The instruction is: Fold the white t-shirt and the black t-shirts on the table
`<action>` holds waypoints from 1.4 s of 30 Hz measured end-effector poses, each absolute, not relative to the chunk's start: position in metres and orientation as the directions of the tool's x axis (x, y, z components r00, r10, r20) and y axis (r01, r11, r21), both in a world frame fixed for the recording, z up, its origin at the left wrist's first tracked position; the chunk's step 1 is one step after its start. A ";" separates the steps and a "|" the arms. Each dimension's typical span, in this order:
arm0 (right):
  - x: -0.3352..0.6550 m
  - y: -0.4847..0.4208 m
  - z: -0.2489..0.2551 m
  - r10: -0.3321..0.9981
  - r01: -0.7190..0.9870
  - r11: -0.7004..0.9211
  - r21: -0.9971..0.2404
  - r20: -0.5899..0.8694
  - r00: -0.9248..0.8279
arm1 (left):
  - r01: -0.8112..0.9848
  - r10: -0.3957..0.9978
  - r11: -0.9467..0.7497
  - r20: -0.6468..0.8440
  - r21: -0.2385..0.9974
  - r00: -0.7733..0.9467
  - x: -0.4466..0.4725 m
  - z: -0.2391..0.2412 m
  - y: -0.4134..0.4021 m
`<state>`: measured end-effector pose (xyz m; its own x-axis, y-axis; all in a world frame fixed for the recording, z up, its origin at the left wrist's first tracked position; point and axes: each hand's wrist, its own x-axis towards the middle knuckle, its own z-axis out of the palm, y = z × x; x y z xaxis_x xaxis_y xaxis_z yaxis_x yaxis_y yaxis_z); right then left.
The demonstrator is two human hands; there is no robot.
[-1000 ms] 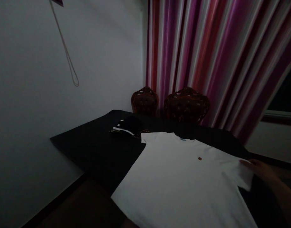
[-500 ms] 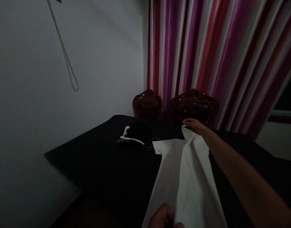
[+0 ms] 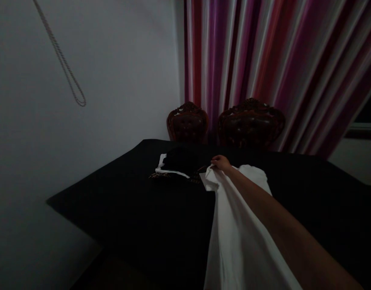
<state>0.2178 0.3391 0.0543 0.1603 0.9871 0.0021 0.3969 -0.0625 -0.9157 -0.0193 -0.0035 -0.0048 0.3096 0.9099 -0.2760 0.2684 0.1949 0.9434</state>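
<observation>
A white T-shirt [image 3: 234,237] lies folded lengthwise into a narrow strip on the black table [image 3: 128,201]. My right hand [image 3: 221,162] reaches far across and grips the shirt's far end, near its left sleeve. My forearm lies over the folded cloth. My left hand is out of view. Just left of my right hand sits a small pile of dark folded clothes [image 3: 176,165] with white trim.
Two carved dark-red chairs [image 3: 188,125] [image 3: 251,124] stand behind the table, against a striped purple, red and white curtain [image 3: 264,60]. A cord loop [image 3: 67,72] hangs on the grey wall at left. The room is dim.
The shirt, spread flat a second ago, has been folded over from its right side to its left. My right hand carried the sleeve across. My left hand, seen at the bottom edge before, has left the view.
</observation>
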 end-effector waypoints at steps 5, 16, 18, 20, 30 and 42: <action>0.228 0.318 0.057 0.998 0.572 0.052 -0.819 0.065 0.002 | 0.337 0.922 0.196 -0.290 0.921 0.255 -0.016 -0.006 0.001; 0.269 0.212 -0.009 0.946 0.941 0.120 -0.317 0.325 -0.011 | 0.866 0.994 -0.074 -0.035 0.494 0.105 -0.004 0.077 0.097; 0.265 0.208 -0.019 0.936 0.981 0.106 -0.164 0.349 -0.043 | 0.895 0.997 -0.068 -0.014 0.442 0.082 0.020 0.082 0.150; 0.264 0.209 -0.022 0.933 0.990 0.101 -0.099 0.355 -0.060 | 0.917 0.999 -0.030 -0.005 0.397 0.035 0.042 0.079 0.197; 0.263 0.205 -0.013 0.930 0.973 0.100 -0.209 0.368 -0.016 | 0.963 0.997 0.049 0.045 0.264 -0.063 0.100 0.050 0.287; 0.264 0.201 -0.005 0.955 0.951 0.082 -0.297 0.297 0.010 | 0.965 0.999 0.017 0.025 0.262 -0.024 0.101 0.072 0.291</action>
